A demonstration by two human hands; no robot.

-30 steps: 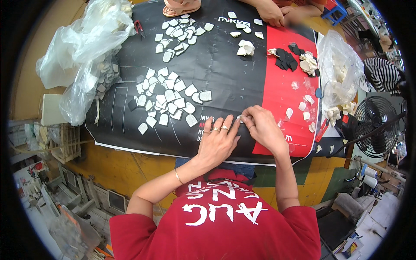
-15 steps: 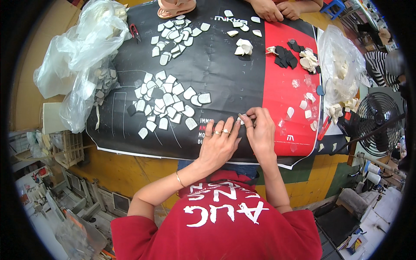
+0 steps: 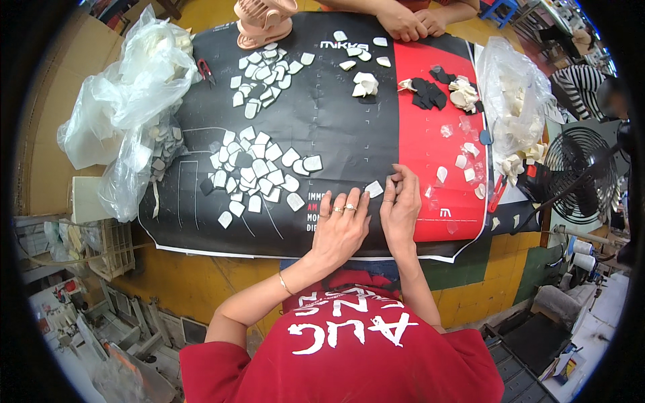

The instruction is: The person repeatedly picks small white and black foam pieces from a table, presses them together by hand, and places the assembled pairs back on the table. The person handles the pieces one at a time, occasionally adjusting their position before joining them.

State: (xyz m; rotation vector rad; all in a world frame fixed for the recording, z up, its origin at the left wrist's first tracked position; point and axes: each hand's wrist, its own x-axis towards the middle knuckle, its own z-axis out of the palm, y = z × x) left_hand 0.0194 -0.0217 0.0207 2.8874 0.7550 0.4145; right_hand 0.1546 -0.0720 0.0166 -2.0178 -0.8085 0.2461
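Observation:
My left hand (image 3: 341, 225) lies palm down on the black part of the mat, fingers outstretched. Its index fingertip is at the edge of a small white rounded piece (image 3: 374, 189). On the other side of that piece is my right hand (image 3: 402, 208), its thumb and bent fingertips drawn together. Whatever those fingertips may hold is too small to make out. Left of my hands spreads a loose pile of similar grey-white pieces (image 3: 255, 168). A smaller pile (image 3: 263, 74) lies farther off.
A pinkish clip-like object (image 3: 264, 23) and red-handled snips (image 3: 205, 72) lie at the far side. Plastic bags (image 3: 124, 101) flank the mat. Black pieces (image 3: 428, 94) and clear scraps lie on its red part. Another person's hands (image 3: 410, 23) rest at the far edge. A fan (image 3: 579, 174) stands right.
My fingertips have parted around the white piece, which now shows fully on the mat between my hands. The right hand has drawn slightly away from the left. The view has shifted a little.

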